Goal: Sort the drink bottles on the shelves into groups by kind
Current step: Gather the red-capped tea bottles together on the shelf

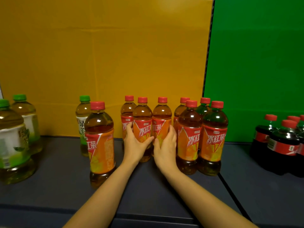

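Observation:
Several red-capped iced tea bottles with orange labels stand on the dark shelf [62,183]. My left hand [134,145] grips one iced tea bottle [142,116] in the middle of the group. Beside it, my right hand [166,145] grips a second iced tea bottle [162,112]. Both bottles stand upright on the shelf. One more iced tea bottle [100,142] stands apart at the front left. A green tea bottle [83,116] with a green cap stands just behind it. Two larger green tea bottles [14,139] sit at the far left.
Dark cola bottles [283,143] with red caps cluster at the far right, before a green backdrop [256,63]. A yellow backdrop [105,51] stands behind the teas. A seam [230,191] divides the shelf surface near the right.

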The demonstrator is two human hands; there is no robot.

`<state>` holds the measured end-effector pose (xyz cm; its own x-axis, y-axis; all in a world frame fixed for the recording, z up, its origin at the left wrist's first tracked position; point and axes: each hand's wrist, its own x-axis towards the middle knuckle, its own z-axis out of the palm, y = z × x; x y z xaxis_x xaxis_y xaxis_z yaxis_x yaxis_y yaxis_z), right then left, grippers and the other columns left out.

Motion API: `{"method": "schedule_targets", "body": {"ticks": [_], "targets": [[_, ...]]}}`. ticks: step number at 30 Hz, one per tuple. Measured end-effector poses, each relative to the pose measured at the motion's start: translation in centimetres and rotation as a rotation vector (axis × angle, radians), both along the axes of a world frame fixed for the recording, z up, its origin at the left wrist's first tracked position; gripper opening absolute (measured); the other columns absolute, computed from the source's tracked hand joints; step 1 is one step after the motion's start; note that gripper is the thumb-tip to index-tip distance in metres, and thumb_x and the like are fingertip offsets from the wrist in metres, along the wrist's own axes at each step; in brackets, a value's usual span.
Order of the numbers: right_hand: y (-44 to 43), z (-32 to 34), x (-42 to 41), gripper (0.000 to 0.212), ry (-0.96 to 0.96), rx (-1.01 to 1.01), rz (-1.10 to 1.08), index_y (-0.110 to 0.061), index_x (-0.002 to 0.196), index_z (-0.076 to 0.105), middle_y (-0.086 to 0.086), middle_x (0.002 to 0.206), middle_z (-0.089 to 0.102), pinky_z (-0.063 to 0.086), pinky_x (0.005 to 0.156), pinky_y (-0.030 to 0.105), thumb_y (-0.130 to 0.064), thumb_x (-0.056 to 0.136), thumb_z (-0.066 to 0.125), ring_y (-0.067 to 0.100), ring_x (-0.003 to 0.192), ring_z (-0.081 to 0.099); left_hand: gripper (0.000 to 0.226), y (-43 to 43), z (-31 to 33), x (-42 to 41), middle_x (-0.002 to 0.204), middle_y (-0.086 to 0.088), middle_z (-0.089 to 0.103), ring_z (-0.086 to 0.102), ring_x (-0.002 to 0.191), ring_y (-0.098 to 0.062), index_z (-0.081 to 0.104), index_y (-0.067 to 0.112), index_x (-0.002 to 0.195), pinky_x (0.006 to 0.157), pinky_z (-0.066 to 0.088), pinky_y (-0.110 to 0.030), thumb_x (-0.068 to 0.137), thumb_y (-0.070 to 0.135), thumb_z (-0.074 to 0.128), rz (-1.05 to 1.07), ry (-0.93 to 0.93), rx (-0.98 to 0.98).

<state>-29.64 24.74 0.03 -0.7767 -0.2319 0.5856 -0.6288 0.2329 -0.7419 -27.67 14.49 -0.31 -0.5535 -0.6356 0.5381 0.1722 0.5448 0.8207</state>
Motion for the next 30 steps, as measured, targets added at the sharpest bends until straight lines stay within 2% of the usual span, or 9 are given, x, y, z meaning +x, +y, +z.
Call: {"method": "schedule_targets", "body": {"ticks": [5,8,12,17,22,24,28,30], "targets": [[-1.1,-0.5,-1.1,0.084,-0.102,0.050,-0.099,-0.013,0.146,0.007,0.010,0.152,0.022,0.027,0.114,0.042,-0.022,0.084,0.063,0.025,0.141,0.023,0.088,-0.6,0.2,-0.4,0.134,-0.008,0.045,0.043,0.125,-0.024,0.031,0.015,0.139,0.105,0.040,-0.046,0.067,0.025,0.080,-0.011,0.000,0.063],[-1.4,-0.6,-1.6,0.096,-0.115,0.102,-0.144,-0.016,0.144,0.008,0.011,0.148,0.029,0.034,0.109,0.041,-0.031,0.075,0.073,0.027,0.136,0.033,0.086,-0.8,0.3,-0.5,0.135,-0.010,0.041,0.040,0.127,-0.024,0.034,0.011,0.140,0.104,0.037,-0.037,0.068,0.022,0.080,-0.009,0.001,0.058],[-1.7,-0.6,-1.8,0.092,-0.089,0.113,-0.195,-0.017,0.141,0.012,0.012,0.143,0.036,0.039,0.105,0.043,-0.031,0.075,0.074,0.029,0.131,0.040,0.083,-0.7,0.2,-0.6,0.137,-0.011,0.040,0.038,0.129,-0.025,0.030,0.009,0.138,0.104,0.034,-0.035,0.071,0.020,0.078,-0.014,0.012,0.093],[-1.7,-0.9,-2.1,0.082,-0.167,0.057,-0.072,-0.016,0.141,0.013,0.010,0.139,0.041,0.039,0.102,0.039,-0.021,0.081,0.069,0.026,0.127,0.045,0.077,-1.1,-0.3,-0.7,0.132,-0.012,0.046,0.045,0.124,-0.027,0.036,0.010,0.132,0.103,0.041,-0.047,0.069,0.023,0.079,0.015,0.029,0.126],[-1.3,-1.0,-2.4,0.080,-0.225,0.016,0.058,-0.015,0.144,0.011,0.008,0.141,0.041,0.036,0.108,0.039,-0.016,0.085,0.064,0.022,0.131,0.041,0.077,-1.0,-0.4,-0.5,0.134,-0.012,0.040,0.040,0.127,-0.028,0.037,0.009,0.133,0.104,0.039,-0.048,0.070,0.027,0.077,0.051,0.017,0.091],[-1.2,-1.2,-2.4,0.078,-0.208,0.011,0.065,-0.015,0.144,0.013,0.007,0.142,0.038,0.032,0.110,0.037,-0.017,0.085,0.064,0.020,0.133,0.036,0.076,-0.9,-0.3,-0.3,0.134,-0.012,0.040,0.040,0.127,-0.027,0.037,0.009,0.134,0.105,0.039,-0.047,0.071,0.027,0.077,0.057,0.009,0.074],[-1.2,-1.4,-2.4,0.076,-0.111,0.038,0.005,-0.013,0.144,0.020,0.006,0.143,0.034,0.025,0.106,0.025,-0.019,0.083,0.066,0.018,0.134,0.032,0.079,-0.5,0.0,0.1,0.137,-0.013,0.037,0.036,0.130,-0.028,0.032,0.007,0.137,0.107,0.036,-0.043,0.073,0.025,0.075,0.073,-0.035,0.073],[-1.3,-1.2,-2.4,0.078,-0.108,0.051,-0.018,-0.013,0.145,0.019,0.007,0.144,0.035,0.027,0.109,0.031,-0.018,0.083,0.066,0.020,0.135,0.032,0.083,0.1,0.4,0.6,0.142,-0.013,0.032,0.031,0.134,-0.028,0.025,0.007,0.141,0.110,0.032,-0.043,0.076,0.024,0.073,0.065,-0.061,0.085]]}}
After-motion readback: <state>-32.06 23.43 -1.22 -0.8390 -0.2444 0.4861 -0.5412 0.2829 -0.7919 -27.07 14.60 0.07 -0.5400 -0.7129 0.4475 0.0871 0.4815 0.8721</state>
